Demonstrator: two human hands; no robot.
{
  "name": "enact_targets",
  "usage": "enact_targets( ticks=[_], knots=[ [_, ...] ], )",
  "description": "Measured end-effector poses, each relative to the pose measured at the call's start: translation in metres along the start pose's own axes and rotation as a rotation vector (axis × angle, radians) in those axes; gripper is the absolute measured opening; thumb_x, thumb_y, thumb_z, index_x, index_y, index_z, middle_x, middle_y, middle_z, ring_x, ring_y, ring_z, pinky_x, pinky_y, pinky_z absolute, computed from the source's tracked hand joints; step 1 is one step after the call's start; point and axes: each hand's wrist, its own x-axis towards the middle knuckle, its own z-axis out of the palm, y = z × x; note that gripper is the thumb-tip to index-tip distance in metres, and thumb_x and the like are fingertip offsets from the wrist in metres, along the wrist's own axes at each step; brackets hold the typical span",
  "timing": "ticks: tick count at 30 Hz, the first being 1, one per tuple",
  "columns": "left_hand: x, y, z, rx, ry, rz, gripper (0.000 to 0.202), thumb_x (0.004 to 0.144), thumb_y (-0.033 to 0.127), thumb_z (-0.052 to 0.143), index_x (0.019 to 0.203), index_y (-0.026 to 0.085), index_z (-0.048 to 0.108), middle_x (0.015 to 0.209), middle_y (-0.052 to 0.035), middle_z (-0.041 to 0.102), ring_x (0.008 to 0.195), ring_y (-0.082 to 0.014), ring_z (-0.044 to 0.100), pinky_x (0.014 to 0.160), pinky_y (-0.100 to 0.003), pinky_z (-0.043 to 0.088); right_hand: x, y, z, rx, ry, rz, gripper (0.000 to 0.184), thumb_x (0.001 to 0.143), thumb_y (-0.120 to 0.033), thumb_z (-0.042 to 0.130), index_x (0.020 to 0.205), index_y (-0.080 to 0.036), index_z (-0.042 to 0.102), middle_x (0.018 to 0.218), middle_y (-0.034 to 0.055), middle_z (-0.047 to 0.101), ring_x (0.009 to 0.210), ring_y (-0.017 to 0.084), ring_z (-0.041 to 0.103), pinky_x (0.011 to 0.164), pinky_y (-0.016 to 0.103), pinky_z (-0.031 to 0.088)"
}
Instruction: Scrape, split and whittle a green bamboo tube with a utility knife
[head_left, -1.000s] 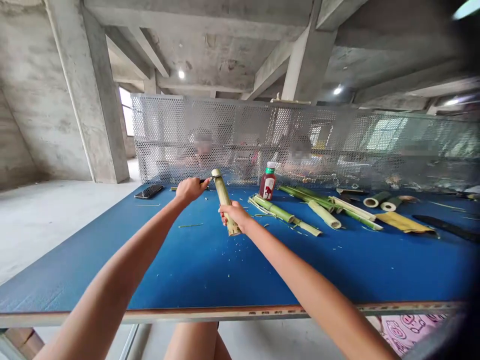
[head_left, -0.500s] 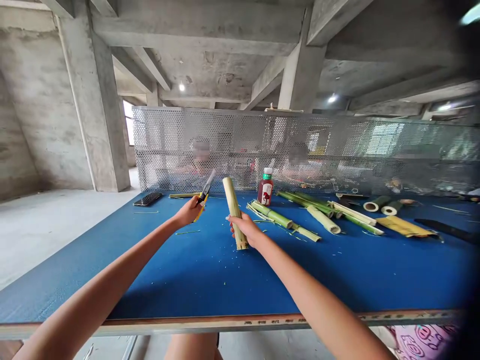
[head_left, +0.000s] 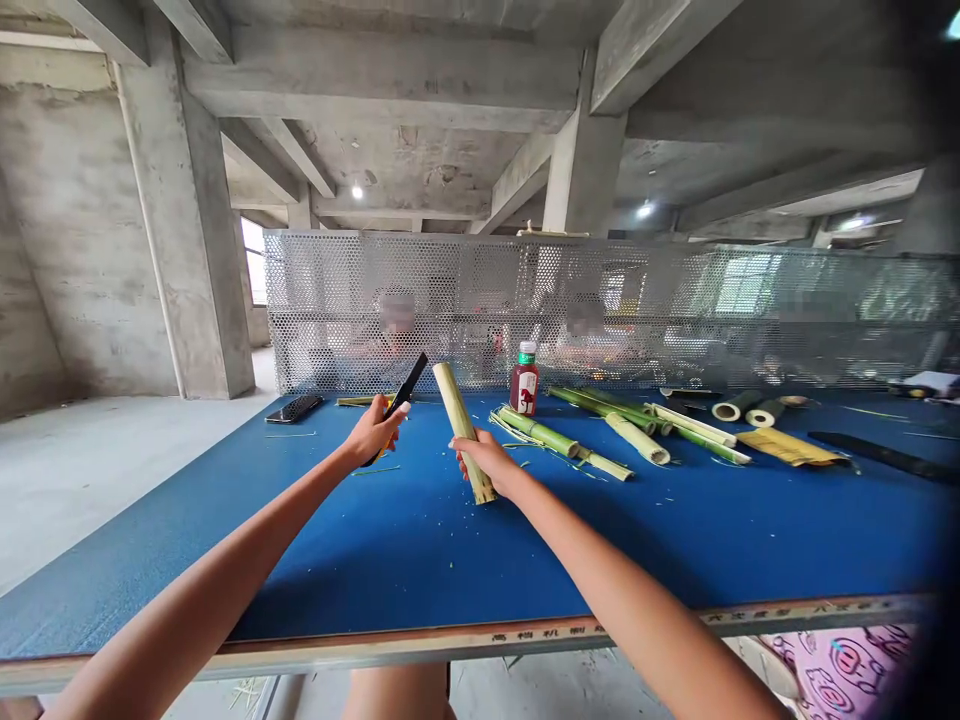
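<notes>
My left hand [head_left: 373, 432] is closed around the handle of a knife [head_left: 409, 380], whose dark blade points up and away to the right. Bits of yellow show on the handle between the fingers. In my right hand [head_left: 486, 462] is a pale, peeled bamboo piece [head_left: 454, 398], gripped near its lower part and tilted with its top leaning left. Its lower end is just above or on the blue table [head_left: 420, 560]; I cannot tell which. The blade and the bamboo are apart. Small pale shavings lie on the table below the bamboo.
A dark red bottle [head_left: 524, 380] stands behind the bamboo. Green bamboo pieces [head_left: 544, 432] and a peeled tube [head_left: 637, 438] lie to the right, with a yellow sheet [head_left: 795, 447] and a long black blade [head_left: 885, 456]. A phone [head_left: 295, 408] lies left. A perforated metal screen [head_left: 465, 270] closes the back.
The knife has turned in my left hand, so its blade now looks dark rather than bright. My right hand still holds the bamboo, which leans slightly more to the left.
</notes>
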Motion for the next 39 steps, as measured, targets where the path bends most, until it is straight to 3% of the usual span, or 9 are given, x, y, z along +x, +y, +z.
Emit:
enact_targets(
  ticks=[7,11,19,27,29,33,34,36,39],
  knots=[
    [-0.014,0.017,0.006,0.555,0.056,0.206,0.039,0.079,0.057,0.031,0.086,0.021,0.045,0.062,0.0002,0.056,0.053,-0.0156,0.053,0.046,-0.024,0.027,-0.003,-0.004,0.007,-0.075,0.012,-0.142,0.028,0.068,-0.034,0.06,0.085,-0.02,0.043,0.052,-0.0059,0.049,0.038,0.009,0.047,0.035,0.021,0.04],
    [-0.016,0.017,0.006,0.77,-0.037,0.307,0.039,0.083,0.054,0.026,0.082,0.022,0.048,0.062,-0.0022,0.056,0.057,-0.0182,0.055,0.048,-0.025,0.025,-0.005,-0.006,0.01,-0.115,0.002,-0.158,0.029,0.069,-0.037,0.059,0.085,-0.021,0.042,0.052,-0.0067,0.048,0.038,0.01,0.049,0.035,0.022,0.042],
    [-0.003,0.001,0.0,0.904,-0.01,0.221,0.052,0.08,0.06,0.023,0.085,0.018,0.054,0.063,-0.0079,0.058,0.062,-0.0235,0.058,0.051,-0.027,0.031,-0.009,-0.011,0.015,-0.477,0.139,-0.235,0.019,0.064,-0.017,0.057,0.073,-0.021,0.041,0.043,-0.0069,0.045,0.028,0.011,0.045,0.027,0.021,0.033],
    [0.013,0.006,-0.003,0.932,0.069,0.15,0.056,0.078,0.062,0.024,0.081,0.016,0.056,0.071,-0.0106,0.062,0.068,-0.0235,0.06,0.056,-0.028,0.037,-0.005,-0.02,0.026,-0.492,0.176,-0.145,0.017,0.066,-0.019,0.055,0.078,-0.019,0.043,0.049,-0.0045,0.049,0.032,0.01,0.048,0.03,0.019,0.035],
    [0.019,0.012,-0.014,0.864,0.094,0.01,0.055,0.078,0.062,0.028,0.08,0.016,0.057,0.073,-0.0101,0.063,0.071,-0.0225,0.06,0.059,-0.028,0.039,-0.006,-0.018,0.024,-0.528,0.206,-0.117,0.018,0.066,-0.019,0.054,0.079,-0.018,0.042,0.049,-0.005,0.049,0.032,0.01,0.048,0.03,0.019,0.035],
    [0.042,0.026,-0.066,0.821,0.268,-0.276,0.066,0.085,0.052,0.01,0.085,0.005,0.057,0.078,-0.0205,0.062,0.074,-0.0267,0.06,0.061,-0.034,0.041,-0.001,-0.012,0.006,-0.536,0.202,-0.114,0.019,0.065,-0.02,0.055,0.079,-0.018,0.043,0.047,-0.0062,0.047,0.031,0.01,0.046,0.03,0.019,0.034],
    [0.047,0.029,-0.077,0.838,0.376,-0.293,0.066,0.084,0.054,0.012,0.087,0.005,0.057,0.083,-0.0215,0.061,0.079,-0.0277,0.059,0.062,-0.035,0.041,0.003,-0.011,0.0,-0.483,0.223,-0.11,0.017,0.066,-0.021,0.054,0.078,-0.018,0.042,0.047,-0.0064,0.046,0.031,0.01,0.046,0.03,0.019,0.034],
    [0.053,0.035,-0.087,0.87,0.405,-0.251,0.063,0.081,0.057,0.02,0.091,0.007,0.056,0.09,-0.0205,0.061,0.084,-0.0285,0.057,0.064,-0.035,0.041,0.011,-0.012,-0.009,-0.331,0.276,-0.094,0.015,0.068,-0.022,0.053,0.077,-0.018,0.041,0.046,-0.0066,0.045,0.033,0.009,0.047,0.032,0.019,0.037],
    [0.044,0.039,-0.068,0.867,0.255,-0.13,0.048,0.078,0.051,0.037,0.1,0.01,0.052,0.092,-0.0157,0.06,0.081,-0.0242,0.057,0.062,-0.031,0.041,0.018,-0.012,-0.012,-0.19,0.265,-0.121,0.019,0.067,-0.022,0.056,0.077,-0.018,0.04,0.048,-0.0069,0.047,0.036,0.008,0.047,0.034,0.019,0.039]
  ],
)
